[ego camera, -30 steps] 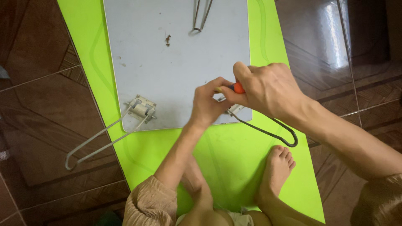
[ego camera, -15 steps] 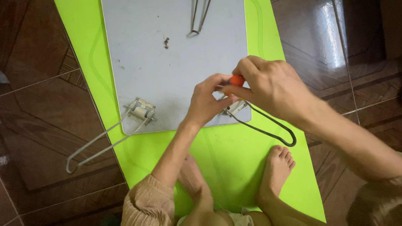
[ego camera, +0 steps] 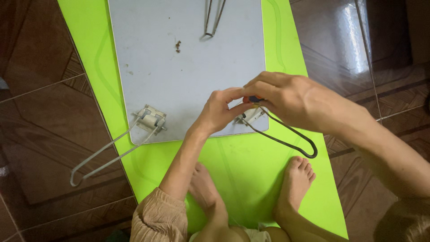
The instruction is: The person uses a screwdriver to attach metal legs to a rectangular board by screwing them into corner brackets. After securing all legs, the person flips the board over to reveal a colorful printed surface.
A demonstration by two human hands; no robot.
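While both of your hands meet at the lower right corner of the grey board (ego camera: 188,67), the work sits just under your fingertips: a small metal bracket (ego camera: 247,117) fixed near that corner, with a dark wire leg (ego camera: 286,140) looping out of it toward the right of the frame. Your left hand (ego camera: 219,112) comes up from the lower centre, and its fingers are curled together against the tool tip and the bracket, though you cannot tell from here whether they pinch anything. Your right hand (ego camera: 291,103) reaches in from the right with its fingers clamped on a small screwdriver (ego camera: 251,99), of which only a bit of orange and dark handle shows between the fingertips. The board lies flat on a bright green mat (ego camera: 251,179) spread over the brown tiled floor (ego camera: 40,121), and your bare feet rest on the mat at the bottom of the frame. A second bracket (ego camera: 151,119) with a pale wire leg (ego camera: 105,154) sits at the board's lower left corner, and another wire leg (ego camera: 212,18) shows at the top edge. Watch the tip: your own hands hide it, so it could slip off the screw and jab your left fingers, which lie right beside it. The board is not held down, and pressing hard could slide it on the mat.
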